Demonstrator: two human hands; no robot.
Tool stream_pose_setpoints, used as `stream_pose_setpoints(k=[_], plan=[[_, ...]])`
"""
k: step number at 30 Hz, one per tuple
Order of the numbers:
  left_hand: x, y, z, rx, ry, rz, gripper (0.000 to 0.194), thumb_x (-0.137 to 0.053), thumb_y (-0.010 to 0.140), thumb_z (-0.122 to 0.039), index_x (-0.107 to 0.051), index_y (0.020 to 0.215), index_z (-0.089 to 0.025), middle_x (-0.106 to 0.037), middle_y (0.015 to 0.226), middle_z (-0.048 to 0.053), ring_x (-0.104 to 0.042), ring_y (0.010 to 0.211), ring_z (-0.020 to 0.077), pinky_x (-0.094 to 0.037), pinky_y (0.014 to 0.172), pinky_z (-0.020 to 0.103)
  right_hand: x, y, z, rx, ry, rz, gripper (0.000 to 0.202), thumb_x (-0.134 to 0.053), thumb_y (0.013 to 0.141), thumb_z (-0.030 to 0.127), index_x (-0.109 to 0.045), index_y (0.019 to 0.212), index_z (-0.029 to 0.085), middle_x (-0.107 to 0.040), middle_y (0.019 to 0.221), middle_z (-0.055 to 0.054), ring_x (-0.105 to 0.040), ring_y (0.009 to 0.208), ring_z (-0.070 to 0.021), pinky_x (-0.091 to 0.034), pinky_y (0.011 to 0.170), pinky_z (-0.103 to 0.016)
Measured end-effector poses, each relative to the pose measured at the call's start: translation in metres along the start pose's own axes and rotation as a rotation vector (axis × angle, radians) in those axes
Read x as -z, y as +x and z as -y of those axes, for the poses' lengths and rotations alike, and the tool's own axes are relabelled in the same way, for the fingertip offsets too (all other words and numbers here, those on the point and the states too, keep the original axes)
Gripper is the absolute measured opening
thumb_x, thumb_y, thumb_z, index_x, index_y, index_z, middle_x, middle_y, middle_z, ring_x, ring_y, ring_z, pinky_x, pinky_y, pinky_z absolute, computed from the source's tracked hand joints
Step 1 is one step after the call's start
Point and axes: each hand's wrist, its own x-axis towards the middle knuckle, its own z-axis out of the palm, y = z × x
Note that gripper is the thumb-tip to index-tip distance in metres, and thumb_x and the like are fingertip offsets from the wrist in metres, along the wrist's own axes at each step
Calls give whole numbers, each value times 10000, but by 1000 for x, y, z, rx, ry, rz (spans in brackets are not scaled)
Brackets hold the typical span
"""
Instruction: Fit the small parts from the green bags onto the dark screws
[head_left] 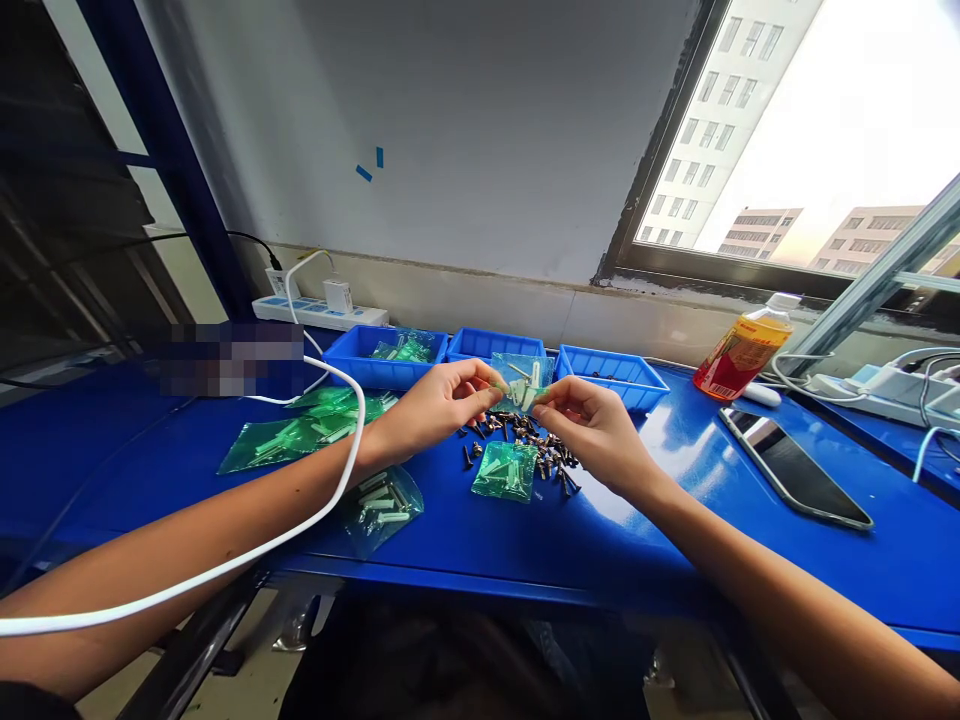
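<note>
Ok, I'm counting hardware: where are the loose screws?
Head view, just right of centre: the loose screws lie on the blue table, behind and right of a small green bag.

- The person's left hand (439, 410) is bare, with slender fingers and a narrow, uncovered wrist.
- The left forearm (217, 540) is bare too, smooth in outline and widening toward the elbow, with a couple of tiny round spots on its upper surface.
- At the lower left corner, a dark, plain cloth sleeve (34, 702) shows as a curved edge.
- The right hand (600, 430) is likewise bare, slim-fingered, with rounded knuckles.
- The right forearm (765, 580) is uncovered and broadens evenly from the wrist.
- Fingernail details are too small to tell.
</note>
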Motion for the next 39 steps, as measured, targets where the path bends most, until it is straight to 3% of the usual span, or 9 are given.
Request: stream_pose_setpoints(k=[14,19,25,29,33,36,39], plan=[[0,0,2,-52,64,25,209,-567,757,-358,-578,821,-159,-518,618,-31,-487,556,102,-404,524,227,1,2,0,-72,228,-55,150,-678,571,247,-570,643,171,-595,616,26,-564,598,-94,-473,599,-253],[-1,-1,2,-61,89,44,164,-558,767,-315,-580,815,-160,-536,622,-24,-482,552,100,-394,500,217,2,3,-4,-43,242,-43,260,-678,588,247,-620,831,176,-639,688,7,-616,671,-125,-520,668,-294],[-2,-1,0,22,9,44,147,-559,770,-294,-562,809,-153,-466,567,-58,-419,450,69,-347,429,199,1,2,-7,47,133,-56,130,-653,632,273,-626,731,192,-660,692,-4,-636,679,-146,-543,661,-317],[-1,-2,-3,98,-132,61,159,-553,764,-230,-552,901,-150,-594,667,-24,-513,486,75,-431,502,217,1,1,-6,92,90,-78,103,-646,656,270,-596,696,189,-649,689,-7,-631,663,-143,-537,638,-305],[1,-2,-6,160,-314,68,185,-543,734,-171,-611,904,-143,-655,749,20,-584,598,98,-465,569,222,3,-2,-3,294,-107,-130,26,-593,713,205,-610,697,193,-637,738,-21,-615,697,-140,-522,660,-302],[3,-2,-9,204,-460,52,203,-498,749,-192,-653,859,-124,-655,723,45,-601,653,124,-470,575,225,4,-6,0,540,-367,-192,123,-557,739,145,-644,690,217,-627,763,-25,-600,735,-145,-505,674,-306],[4,-3,-9,191,-479,13,204,-516,777,-279,-654,803,-132,-648,791,50,-588,695,129,-467,577,226,6,-8,0,686,-522,-189,192,-522,776,130,-674,743,244,-614,768,-27,-590,725,-147,-496,647,-308]])
